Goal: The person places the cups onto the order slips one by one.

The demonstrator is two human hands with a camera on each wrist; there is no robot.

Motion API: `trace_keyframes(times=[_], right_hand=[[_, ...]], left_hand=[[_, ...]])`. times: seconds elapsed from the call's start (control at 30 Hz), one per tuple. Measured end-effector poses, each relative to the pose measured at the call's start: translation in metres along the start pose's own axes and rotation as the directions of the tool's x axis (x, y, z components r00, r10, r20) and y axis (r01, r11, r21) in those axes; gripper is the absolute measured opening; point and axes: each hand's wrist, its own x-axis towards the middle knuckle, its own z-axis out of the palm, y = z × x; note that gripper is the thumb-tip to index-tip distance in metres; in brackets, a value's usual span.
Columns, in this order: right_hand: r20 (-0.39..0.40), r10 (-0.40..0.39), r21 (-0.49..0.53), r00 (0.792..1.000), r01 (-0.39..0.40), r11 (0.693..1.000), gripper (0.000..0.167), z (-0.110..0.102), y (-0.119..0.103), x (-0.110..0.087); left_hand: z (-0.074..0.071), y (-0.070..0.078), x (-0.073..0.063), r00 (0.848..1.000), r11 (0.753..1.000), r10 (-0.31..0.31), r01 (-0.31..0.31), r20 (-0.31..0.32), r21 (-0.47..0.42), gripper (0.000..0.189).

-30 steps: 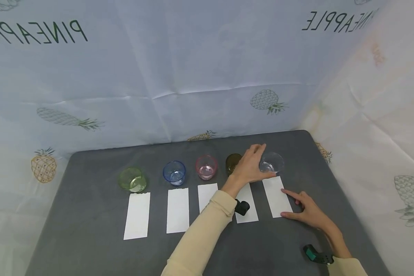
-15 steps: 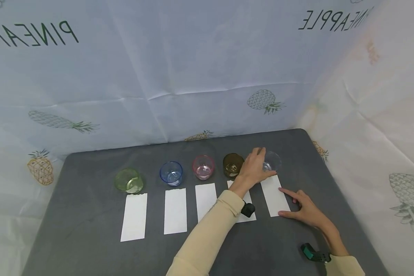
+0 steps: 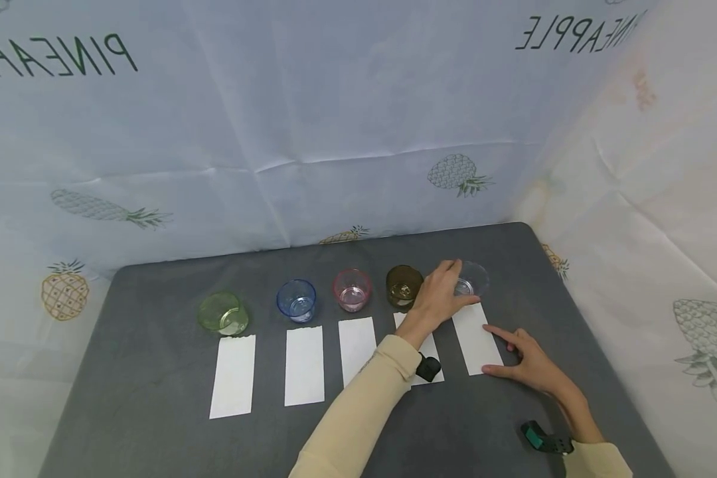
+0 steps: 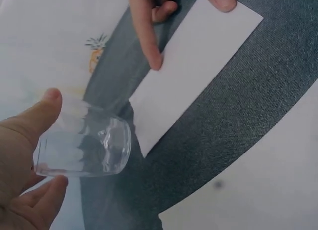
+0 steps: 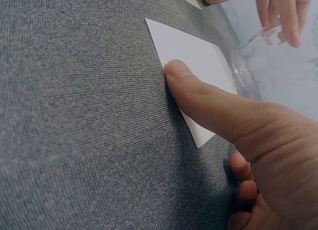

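I see a grey table (image 3: 155, 372) bearing, from my left, a green glass (image 3: 224, 313), a blue glass (image 3: 297, 300), a pink glass (image 3: 352, 290) and a brown glass (image 3: 403, 286), standing in a row. On my side of each lies a white strip (image 3: 233, 376). A pale cloth (image 3: 245, 99) hangs beyond the table and along my right, printed with yellow pineapples (image 3: 64, 297) and grey pineapples (image 3: 452, 171). High up I read mirrored lettering (image 3: 579, 33), repeated at my left.

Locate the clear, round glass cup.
In the head view, the clear glass cup is right of the round brown glass cup and just beyond the rightmost white rectangular paper strip, held in the left hand.
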Motion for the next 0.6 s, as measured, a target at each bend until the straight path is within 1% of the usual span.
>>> trace_keyframes(times=[0.17,0.33,0.5,0.6], right_hand=[[-0.021,-0.038,0.0,0.999,0.038,0.999,0.078,0.005,0.005,0.0],[-0.037,-0.066,0.001,0.997,0.066,0.998,0.078,0.01,0.009,0.0],[-0.05,-0.077,-0.012,0.996,0.076,0.997,0.08,0.013,0.013,-0.001],[-0.06,-0.088,-0.019,0.994,0.087,0.996,0.08,0.014,0.015,-0.002]], left_hand=[[-0.002,0.003,-0.005,0.999,0.999,0.034,-0.034,-0.033,0.025,0.082],[-0.004,0.006,-0.012,0.995,0.997,0.076,-0.075,-0.069,0.028,0.083],[-0.003,0.007,-0.022,0.986,0.992,0.128,-0.127,-0.107,0.022,0.083],[-0.002,0.008,-0.028,0.977,0.986,0.165,-0.162,-0.131,0.036,0.084]])
